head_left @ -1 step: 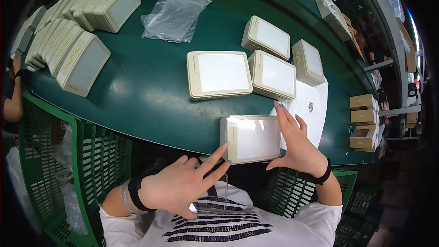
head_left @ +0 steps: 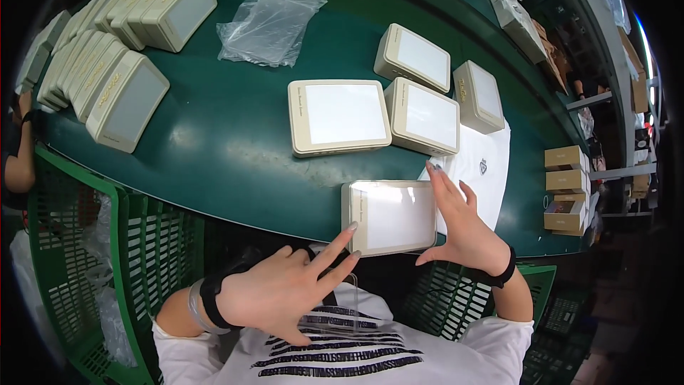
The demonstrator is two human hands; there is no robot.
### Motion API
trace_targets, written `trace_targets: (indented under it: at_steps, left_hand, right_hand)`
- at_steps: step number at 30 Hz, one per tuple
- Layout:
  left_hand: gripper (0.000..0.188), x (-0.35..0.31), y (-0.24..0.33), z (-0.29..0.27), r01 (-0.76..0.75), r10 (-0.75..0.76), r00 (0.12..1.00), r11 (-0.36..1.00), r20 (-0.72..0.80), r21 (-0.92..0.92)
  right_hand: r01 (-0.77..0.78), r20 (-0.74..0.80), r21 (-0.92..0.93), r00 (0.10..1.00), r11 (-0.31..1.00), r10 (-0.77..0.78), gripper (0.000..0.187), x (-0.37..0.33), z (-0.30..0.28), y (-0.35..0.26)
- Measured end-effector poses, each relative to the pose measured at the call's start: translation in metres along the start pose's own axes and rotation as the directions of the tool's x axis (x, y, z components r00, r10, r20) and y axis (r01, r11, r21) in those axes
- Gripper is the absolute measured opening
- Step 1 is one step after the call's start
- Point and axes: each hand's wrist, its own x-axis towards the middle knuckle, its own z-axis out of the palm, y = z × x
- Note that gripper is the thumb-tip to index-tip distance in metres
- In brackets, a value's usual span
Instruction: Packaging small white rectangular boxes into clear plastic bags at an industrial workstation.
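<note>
one cream, rounded-rectangular box with a white panel (head_left: 394,219), at the near edge of a dark-green table (head_left: 235,171)
bare left hand (head_left: 274,292) spreads two fingers at the box's near-left corner; bare right hand (head_left: 472,234), thumb wide of fingers, flanks its right side, contact unclear; hardly anything has shifted, so the handling seems unfinished.

Rm L of box (head_left: 395,217); 4 others (head_left: 426,115) block beyond.

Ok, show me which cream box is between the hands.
The box at the near edge of the table, with the left hand at its left side and the right hand at its right. The other cream boxes lie farther off.
</note>
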Motion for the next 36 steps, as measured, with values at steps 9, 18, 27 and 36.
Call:
trace_targets:
  at_steps: [9,18,27,36]
  left_hand:
    - [0.109,0.02,0.005,-0.007,0.122,-0.129,0.989,0.987,0.07,0.1]
    - [0.11,0.028,0.01,-0.018,0.129,-0.156,0.976,0.976,0.152,0.177]
    - [0.111,-0.029,-0.002,-0.022,0.086,-0.107,0.982,0.988,-0.158,-0.129]
    - [0.115,-0.052,0.018,-0.026,0.163,-0.179,0.871,0.984,-0.456,-0.076]
  right_hand:
    - [0.026,0.045,0.166,0.998,0.986,-0.034,0.129,-0.003,0.006,0.027]
    - [0.028,0.04,0.193,0.999,0.981,-0.036,0.125,0.001,0.007,0.028]
    - [0.034,-0.009,0.191,0.999,0.981,-0.033,0.126,-0.006,0.017,0.026]
    - [0.228,-0.124,0.321,0.972,0.919,-0.198,0.128,0.002,-0.026,-0.03]
